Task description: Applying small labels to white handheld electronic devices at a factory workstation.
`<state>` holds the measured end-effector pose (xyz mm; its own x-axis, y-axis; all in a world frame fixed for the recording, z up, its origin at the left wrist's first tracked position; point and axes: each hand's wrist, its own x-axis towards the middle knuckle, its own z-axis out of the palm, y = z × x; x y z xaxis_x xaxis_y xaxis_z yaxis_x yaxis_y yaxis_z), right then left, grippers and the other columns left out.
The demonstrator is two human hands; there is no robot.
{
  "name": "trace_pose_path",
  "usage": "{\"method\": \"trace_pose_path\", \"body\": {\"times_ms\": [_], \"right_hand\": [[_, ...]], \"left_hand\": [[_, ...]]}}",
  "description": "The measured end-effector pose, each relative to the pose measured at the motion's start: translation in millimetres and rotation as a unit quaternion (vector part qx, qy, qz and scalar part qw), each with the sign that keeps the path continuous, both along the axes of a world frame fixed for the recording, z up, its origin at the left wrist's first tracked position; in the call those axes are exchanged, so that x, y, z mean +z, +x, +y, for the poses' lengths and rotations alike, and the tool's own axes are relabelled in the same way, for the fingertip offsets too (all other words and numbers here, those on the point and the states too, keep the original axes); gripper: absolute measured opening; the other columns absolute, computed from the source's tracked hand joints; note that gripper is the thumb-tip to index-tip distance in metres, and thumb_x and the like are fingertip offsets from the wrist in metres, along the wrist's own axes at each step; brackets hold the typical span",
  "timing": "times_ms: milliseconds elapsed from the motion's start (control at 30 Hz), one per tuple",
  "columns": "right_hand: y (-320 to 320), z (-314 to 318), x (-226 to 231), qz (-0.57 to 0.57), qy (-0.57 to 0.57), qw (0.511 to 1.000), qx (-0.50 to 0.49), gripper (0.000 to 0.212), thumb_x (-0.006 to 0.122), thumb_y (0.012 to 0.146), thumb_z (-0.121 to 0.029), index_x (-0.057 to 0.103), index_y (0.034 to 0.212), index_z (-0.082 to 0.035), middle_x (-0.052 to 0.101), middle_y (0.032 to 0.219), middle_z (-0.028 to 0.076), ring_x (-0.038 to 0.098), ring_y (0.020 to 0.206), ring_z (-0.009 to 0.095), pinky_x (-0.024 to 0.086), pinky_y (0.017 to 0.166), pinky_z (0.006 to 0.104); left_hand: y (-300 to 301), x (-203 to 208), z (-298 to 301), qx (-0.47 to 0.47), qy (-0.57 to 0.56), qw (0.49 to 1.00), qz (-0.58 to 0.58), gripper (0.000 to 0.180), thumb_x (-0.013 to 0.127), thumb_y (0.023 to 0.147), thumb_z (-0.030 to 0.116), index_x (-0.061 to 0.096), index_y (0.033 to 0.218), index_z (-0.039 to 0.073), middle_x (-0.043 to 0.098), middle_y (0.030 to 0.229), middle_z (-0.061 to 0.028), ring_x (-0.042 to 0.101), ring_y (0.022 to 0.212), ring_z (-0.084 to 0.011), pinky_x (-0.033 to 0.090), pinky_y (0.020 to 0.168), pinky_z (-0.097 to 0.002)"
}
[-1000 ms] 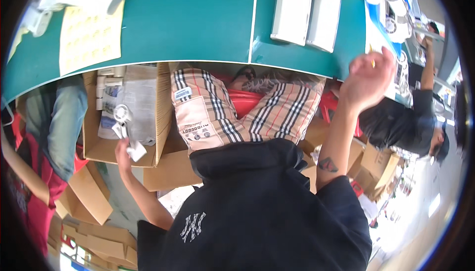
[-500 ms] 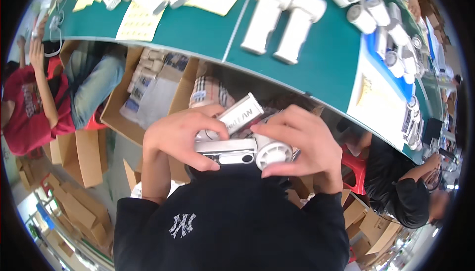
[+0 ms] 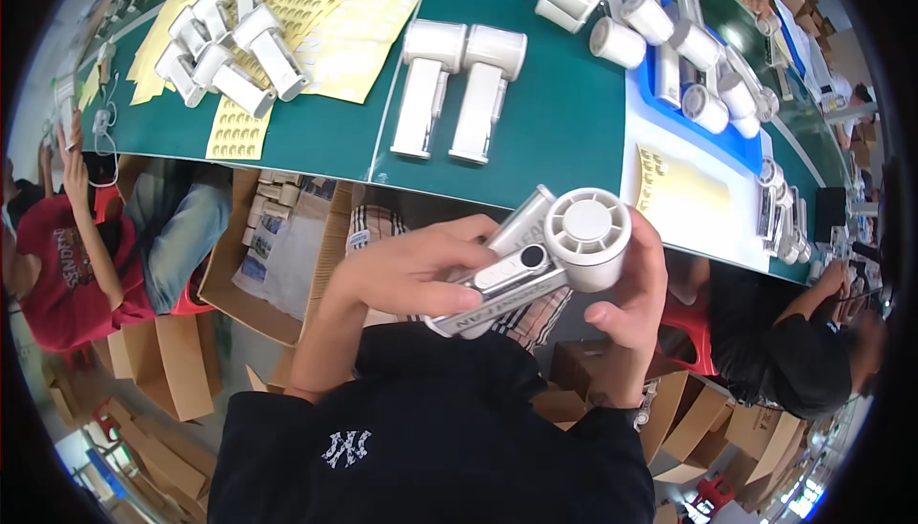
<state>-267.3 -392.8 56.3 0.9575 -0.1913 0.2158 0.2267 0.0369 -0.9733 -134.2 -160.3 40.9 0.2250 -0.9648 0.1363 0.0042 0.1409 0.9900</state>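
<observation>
Both my hands hold one small white handheld fan (image 3: 535, 256) in front of my chest, below the table's near edge. My left hand (image 3: 406, 271) wraps the silver-faced handle, thumb on its top. My right hand (image 3: 636, 299) cups the round white fan head from the right, with the grille facing up. Two more white fans (image 3: 459, 84) lie side by side on the green table (image 3: 564, 132) just beyond my hands.
Yellow sticker sheets (image 3: 354, 22) and several white fans (image 3: 225, 46) lie at the table's far left. A blue tray (image 3: 712, 141) at the right holds more fan parts. An open cardboard box (image 3: 277, 256) stands under the table. Seated people are at the left (image 3: 67, 256) and right (image 3: 803, 352).
A second ago my right hand was raised and my left was at the box. Both hands then closed on the fan, which is now turned with its head to the right.
</observation>
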Motion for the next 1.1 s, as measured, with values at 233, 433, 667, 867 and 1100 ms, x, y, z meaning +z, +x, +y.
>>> {"method": "trace_pose_path", "body": {"times_ms": [233,433,667,867,1100], "right_hand": [[60.3,-9.4,-1.7,-0.018,-0.014,0.999,-0.049,0.085,0.072,0.075,-0.048,0.040,0.133,0.006,0.049,0.129,0.016,0.049,0.120,0.026,0.037,0.102,0.0382],[117.1,-41.6,-0.7,0.027,0.101,0.986,-0.130,0.052,0.057,0.092,-0.025,0.042,0.132,0.005,0.059,0.115,0.013,0.061,0.099,0.018,0.051,0.082,0.0312],[152.3,-37.5,-16.4,0.131,0.060,0.978,-0.149,0.046,0.059,0.093,-0.031,0.051,0.128,-0.003,0.062,0.099,0.002,0.057,0.083,0.008,0.046,0.063,0.0215],[159.9,-41.5,-19.0,0.159,0.050,0.977,-0.131,0.047,0.057,0.093,-0.035,0.054,0.125,-0.001,0.060,0.093,0.000,0.052,0.077,0.003,0.042,0.058,0.0194],[151.4,-40.2,-14.6,0.053,-0.495,0.825,-0.267,0.049,0.062,0.087,-0.033,0.056,0.119,0.004,0.057,0.117,0.025,0.054,0.110,0.040,0.042,0.094,0.0403]], "left_hand": [[-13.1,-10.1,4.9,0.136,-0.012,0.990,-0.021,0.041,0.066,0.084,0.029,0.061,0.115,0.004,0.047,0.118,-0.0153,0.049,0.108,-0.0264,0.040,0.093,-0.0338],[-13.1,-2.8,67.7,0.286,0.074,0.954,-0.041,0.043,0.068,0.078,0.004,0.060,0.120,0.009,0.054,0.109,-0.0084,0.055,0.098,-0.0189,0.043,0.084,-0.0293],[-6.1,0.4,67.3,0.457,-0.046,0.881,0.114,0.082,0.061,0.078,-0.006,0.016,0.146,0.004,0.054,0.123,-0.0150,0.057,0.102,-0.0181,0.045,0.091,-0.0311],[20.4,-0.4,70.7,0.501,-0.037,0.860,0.095,0.080,0.066,0.078,-0.001,0.021,0.144,0.001,0.056,0.112,-0.0121,0.059,0.096,-0.0164,0.051,0.082,-0.0292],[46.5,-6.5,54.3,0.560,-0.041,0.821,0.102,0.062,0.066,0.076,-0.005,0.034,0.129,0.001,0.060,0.095,-0.0118,0.062,0.077,-0.0174,0.053,0.068,-0.0300]]}}
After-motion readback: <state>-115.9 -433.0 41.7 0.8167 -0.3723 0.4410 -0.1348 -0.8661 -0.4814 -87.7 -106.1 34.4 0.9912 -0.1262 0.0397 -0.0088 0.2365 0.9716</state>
